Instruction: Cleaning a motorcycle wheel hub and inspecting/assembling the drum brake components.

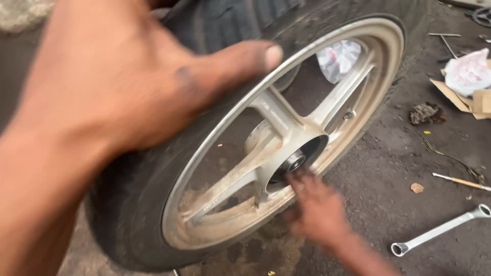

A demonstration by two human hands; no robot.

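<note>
**A:** Head view, looking down. What fills the picture?

**B:** A motorcycle wheel point(245, 153) standing on its edge, tilted, on dark, gritty ground point(388, 204). Its black rubber tyre point(133, 204) is dusty and matte; the cast metal rim point(204, 153) is pale silver, smeared with tan dirt, with flat spokes meeting at a round hub point(294, 156).

**A:** Where are the hands?

**B:** The left hand point(117, 87) is large and blurred in the near corner, resting on the top of the tyre. Its thumb lies along the rim's edge; the other fingers curve over the tread out of sight, so I cannot tell how tightly they grip. The right hand point(317, 207) is lower, its fingers close together, tips touching the hub at the dark centre bore.

**A:** And around the wheel?

**B:** A shiny steel ring spanner point(440, 230) lies flat on the ground, right of the right hand. Beyond it sits a thin wooden-handled tool point(460, 181), some torn brown cardboard point(460, 99) and crumpled white plastic point(468, 71). A second crumpled plastic bag point(337, 59) shows through the spokes.
</note>
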